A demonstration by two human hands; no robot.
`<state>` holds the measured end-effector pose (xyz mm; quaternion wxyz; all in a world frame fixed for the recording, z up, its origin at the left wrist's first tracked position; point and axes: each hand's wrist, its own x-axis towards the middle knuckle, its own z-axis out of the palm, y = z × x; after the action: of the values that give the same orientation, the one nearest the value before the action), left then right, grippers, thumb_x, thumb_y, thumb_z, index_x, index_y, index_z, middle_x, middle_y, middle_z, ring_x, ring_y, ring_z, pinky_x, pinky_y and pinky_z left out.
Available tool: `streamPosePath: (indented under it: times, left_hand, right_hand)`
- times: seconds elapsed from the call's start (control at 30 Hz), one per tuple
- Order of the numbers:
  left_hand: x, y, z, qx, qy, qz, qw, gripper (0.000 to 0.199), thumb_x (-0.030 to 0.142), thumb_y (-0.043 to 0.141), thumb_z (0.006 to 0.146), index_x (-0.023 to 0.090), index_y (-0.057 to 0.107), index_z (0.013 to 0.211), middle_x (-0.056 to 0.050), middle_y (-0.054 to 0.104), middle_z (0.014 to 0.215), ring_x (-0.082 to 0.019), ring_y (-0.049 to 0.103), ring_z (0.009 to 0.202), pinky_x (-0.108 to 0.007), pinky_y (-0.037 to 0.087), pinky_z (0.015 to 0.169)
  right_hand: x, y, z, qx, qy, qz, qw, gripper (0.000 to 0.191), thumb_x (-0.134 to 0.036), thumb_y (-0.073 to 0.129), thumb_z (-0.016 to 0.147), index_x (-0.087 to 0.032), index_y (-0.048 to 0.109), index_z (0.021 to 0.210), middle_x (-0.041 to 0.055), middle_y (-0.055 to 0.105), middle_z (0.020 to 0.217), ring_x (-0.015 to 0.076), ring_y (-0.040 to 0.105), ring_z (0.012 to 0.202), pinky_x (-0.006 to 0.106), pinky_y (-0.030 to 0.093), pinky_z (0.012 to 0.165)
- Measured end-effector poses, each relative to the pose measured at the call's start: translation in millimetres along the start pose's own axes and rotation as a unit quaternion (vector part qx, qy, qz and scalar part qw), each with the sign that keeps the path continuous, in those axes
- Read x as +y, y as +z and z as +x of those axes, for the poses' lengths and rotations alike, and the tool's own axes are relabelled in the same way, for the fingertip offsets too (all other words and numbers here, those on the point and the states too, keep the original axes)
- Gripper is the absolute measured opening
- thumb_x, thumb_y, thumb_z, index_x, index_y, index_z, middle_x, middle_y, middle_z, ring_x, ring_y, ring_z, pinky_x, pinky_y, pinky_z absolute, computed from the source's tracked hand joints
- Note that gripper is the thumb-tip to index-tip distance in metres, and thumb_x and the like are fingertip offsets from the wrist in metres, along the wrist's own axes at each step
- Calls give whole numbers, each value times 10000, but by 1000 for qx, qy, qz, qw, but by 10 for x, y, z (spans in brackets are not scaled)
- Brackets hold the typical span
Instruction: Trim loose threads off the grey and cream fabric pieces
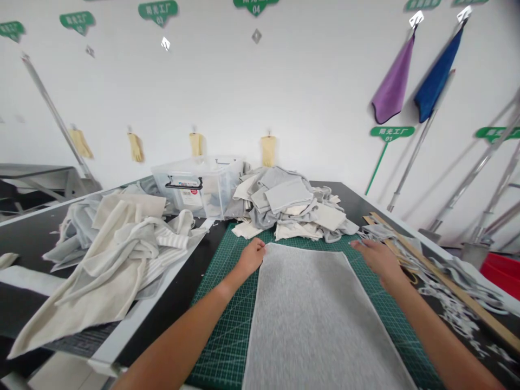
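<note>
A flat grey piece of fabric (pixel 312 314) lies lengthwise on a green cutting mat (pixel 221 309) with a printed grid. At its far left corner, my left hand (pixel 252 255) is closed in a pinch on the fabric edge. My right hand (pixel 377 260) is just right of the far right corner, a small gap away from the cloth. Its fingertips are drawn together; whether anything small is between them is hidden. Beyond both hands rises a heap of grey and cream fabric pieces (pixel 290 197).
Left are loose cream and grey cloths (pixel 122 254) on the black table (pixel 179 292). A clear lidded plastic box (pixel 195 187) stands behind. Along the right lie a wooden strip (pixel 450 276) and white scraps (pixel 450 314); a red container (pixel 504 273) is beyond the edge.
</note>
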<state>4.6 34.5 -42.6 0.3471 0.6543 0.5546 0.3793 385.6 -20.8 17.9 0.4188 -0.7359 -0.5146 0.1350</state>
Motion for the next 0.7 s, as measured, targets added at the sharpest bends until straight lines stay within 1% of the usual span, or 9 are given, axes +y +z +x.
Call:
streamPosePath:
  times: [0.03,0.1,0.17,0.23,0.33,0.43,0.5,0.6,0.7]
  left_hand:
    - [-14,2,3,7,17,29,999,104,255,570,896,179,621,946,-11,668,766,-143,622,687,-233,435,642]
    - [-13,2,3,7,45,71,996,138,277,567,909,190,654,971,-27,708,837,-157,648,755,-241,439,685]
    - [1,7,0,7,72,96,993,161,282,554,923,195,679,974,-39,734,899,-165,662,812,-244,438,712]
    - [12,19,-3,13,89,108,990,176,275,542,931,194,695,960,-45,748,948,-167,667,848,-242,434,724]
    - [24,33,-7,21,86,119,989,202,277,528,943,193,709,967,-47,758,968,-165,670,853,-237,421,708]
    - [46,35,-16,23,84,138,987,202,285,539,942,204,719,985,-39,762,955,-161,668,833,-234,398,681]
    - [65,36,-22,28,90,152,984,201,305,546,943,216,724,975,-31,762,939,-161,662,828,-233,383,672]
    - [77,37,-27,28,98,157,982,234,345,522,960,229,725,945,-20,755,909,-161,652,820,-231,367,661]
    - [57,38,-19,23,107,138,984,282,374,479,980,232,720,939,-15,745,895,-164,646,808,-235,368,662]
  right_hand:
    - [-76,29,11,18,-19,-16,1000,415,-583,636,799,-190,725,898,106,708,818,214,627,680,288,430,551]
    - [-300,128,-6,-19,-59,-12,998,444,-583,608,828,-180,746,954,109,740,953,252,669,851,304,471,673]
    - [-573,309,-72,-93,-117,0,989,419,-569,591,851,-196,747,961,59,747,902,242,672,838,294,468,693]
    - [-826,572,-156,-166,-206,11,964,365,-530,558,894,-217,745,920,28,744,869,224,664,833,290,464,726]
    - [-1060,1045,-242,-200,-268,40,942,268,-452,584,891,-233,738,889,21,748,894,220,666,867,304,478,801]
    - [-1081,1473,-272,-196,-269,67,941,201,-404,605,874,-257,728,933,10,750,950,213,674,896,317,489,850]
    - [-1014,1666,-287,-180,-251,80,948,195,-394,595,876,-261,713,956,8,748,957,210,681,890,315,497,839]
    - [-896,1783,-331,-171,-243,78,952,187,-397,590,882,-270,685,983,-1,742,954,206,684,884,296,492,812]
    - [-841,1762,-383,-164,-248,58,953,200,-435,587,898,-280,658,1005,-7,735,963,202,678,885,285,477,807]
